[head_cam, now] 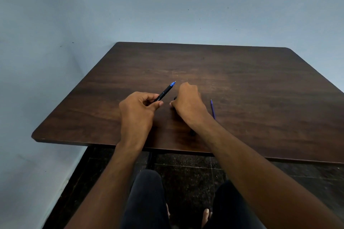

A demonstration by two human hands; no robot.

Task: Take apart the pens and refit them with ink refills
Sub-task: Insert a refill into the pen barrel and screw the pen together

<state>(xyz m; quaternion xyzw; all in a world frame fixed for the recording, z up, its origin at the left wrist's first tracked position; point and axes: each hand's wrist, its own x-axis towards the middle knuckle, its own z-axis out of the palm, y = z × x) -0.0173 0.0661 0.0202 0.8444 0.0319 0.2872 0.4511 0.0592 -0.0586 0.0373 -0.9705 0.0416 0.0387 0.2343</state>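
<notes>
Pens are the whole job, and you have one black pen (164,92) pinched in your left hand (138,110), thumb and fingers closed on its rear half, blue tip raised and pointing away from you and to the right. Keep that pinch firm but low on the barrel, so the front section stays free for the other hand to twist or pull; steady the wrist against the surface (260,83) if the joint resists, and turn without bending, since thin plastic threads can strip.

Your right hand (187,101) is curled into a loose fist just beside the left, knuckles up, resting on or just over the wood. A small dark piece shows at its near edge; whether the fingers are clamped on it you cannot tell from here. The two hands are near but not touching.

To the right of your right wrist a slim purple refill (213,108) lies flat, pointing away from you, partly hidden by the forearm. Reach for it only once the barrel is open.
</notes>
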